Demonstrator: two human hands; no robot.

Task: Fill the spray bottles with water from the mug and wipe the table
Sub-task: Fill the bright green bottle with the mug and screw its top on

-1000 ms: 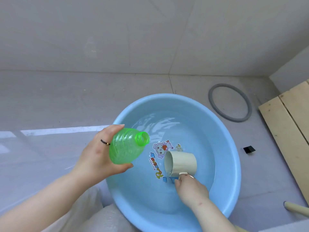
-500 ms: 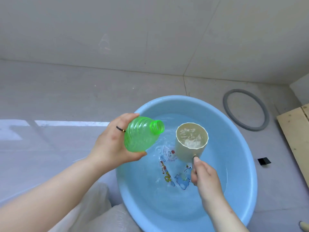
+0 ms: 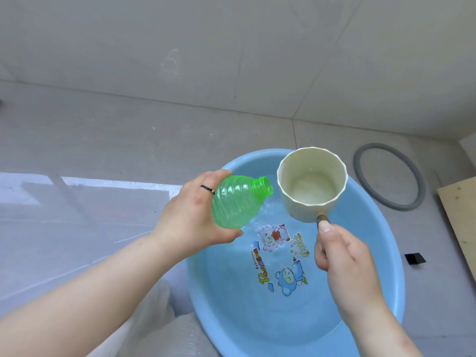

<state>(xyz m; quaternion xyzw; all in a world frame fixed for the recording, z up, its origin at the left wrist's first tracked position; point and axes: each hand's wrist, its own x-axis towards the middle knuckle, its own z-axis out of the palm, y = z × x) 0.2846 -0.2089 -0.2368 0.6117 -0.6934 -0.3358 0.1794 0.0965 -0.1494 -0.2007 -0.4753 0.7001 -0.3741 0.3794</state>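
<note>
Green bottle (image 3: 235, 203) gripped in left hand (image 3: 189, 220), neck pointing right | cream mug (image 3: 311, 188) upright, just right of neck, handle held in right hand (image 3: 343, 256) | both above blue basin's (image 3: 383, 253) far edge | pour not yet begun

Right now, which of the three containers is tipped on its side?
The green bottle in the left hand, neck pointing toward the cream mug; the mug and blue basin are both mouth-up.
</note>
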